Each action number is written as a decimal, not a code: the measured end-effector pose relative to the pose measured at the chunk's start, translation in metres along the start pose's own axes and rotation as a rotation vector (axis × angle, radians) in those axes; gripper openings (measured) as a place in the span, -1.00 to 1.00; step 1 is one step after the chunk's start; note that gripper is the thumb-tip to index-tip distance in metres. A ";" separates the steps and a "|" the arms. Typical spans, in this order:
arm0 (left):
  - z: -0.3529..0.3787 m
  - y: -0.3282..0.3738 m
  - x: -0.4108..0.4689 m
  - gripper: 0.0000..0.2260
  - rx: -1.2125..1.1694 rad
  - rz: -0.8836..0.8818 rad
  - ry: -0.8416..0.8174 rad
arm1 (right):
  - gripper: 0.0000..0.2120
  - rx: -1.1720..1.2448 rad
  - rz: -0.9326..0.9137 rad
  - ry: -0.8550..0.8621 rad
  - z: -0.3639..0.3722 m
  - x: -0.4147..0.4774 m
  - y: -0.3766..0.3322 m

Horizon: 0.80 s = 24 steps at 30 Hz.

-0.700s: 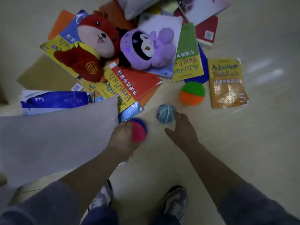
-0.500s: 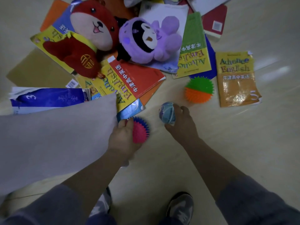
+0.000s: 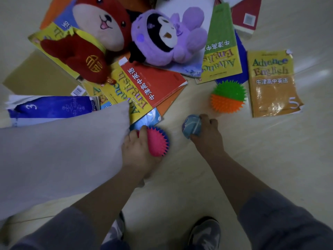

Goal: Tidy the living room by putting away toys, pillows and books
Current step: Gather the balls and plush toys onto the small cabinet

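Observation:
My left hand [image 3: 139,152] grips a pink spiky ball [image 3: 158,141] with a blue far side, low over the floor. My right hand [image 3: 207,135] has its fingers curled round a small blue ball [image 3: 191,126]. A green and orange spiky ball [image 3: 228,96] lies on the floor just beyond my right hand. A red plush animal [image 3: 93,38] and a purple plush [image 3: 167,37] lie on a heap of scattered books, among them a red and yellow English book [image 3: 144,87]. A grey pillow [image 3: 59,156] lies to the left, touching my left hand.
An orange "Advance English" book [image 3: 272,83] lies alone at the right. A blue book [image 3: 50,109] sticks out behind the pillow. My two shoes [image 3: 205,233] stand on the pale floor at the bottom.
My right hand has closed round the blue ball, which it only touched before. My left hand has taken a fuller grip of the pink spiky ball. The view has moved closer.

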<state>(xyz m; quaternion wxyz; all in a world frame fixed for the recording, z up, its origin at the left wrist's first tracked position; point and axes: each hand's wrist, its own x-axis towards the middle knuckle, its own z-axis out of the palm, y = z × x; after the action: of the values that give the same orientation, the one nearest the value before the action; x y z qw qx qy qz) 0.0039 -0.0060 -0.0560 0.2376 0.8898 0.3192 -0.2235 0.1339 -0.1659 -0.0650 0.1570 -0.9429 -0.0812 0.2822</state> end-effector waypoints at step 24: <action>-0.076 0.018 -0.032 -0.09 -0.052 0.008 -0.032 | -0.24 0.258 0.099 -0.119 -0.012 -0.068 -0.013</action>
<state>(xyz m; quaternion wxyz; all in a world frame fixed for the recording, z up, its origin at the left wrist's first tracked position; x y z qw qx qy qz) 0.0128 0.0097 0.0269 0.2667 0.8809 0.3174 -0.2281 0.0838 -0.1737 -0.0165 0.2576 -0.8993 -0.0067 0.3533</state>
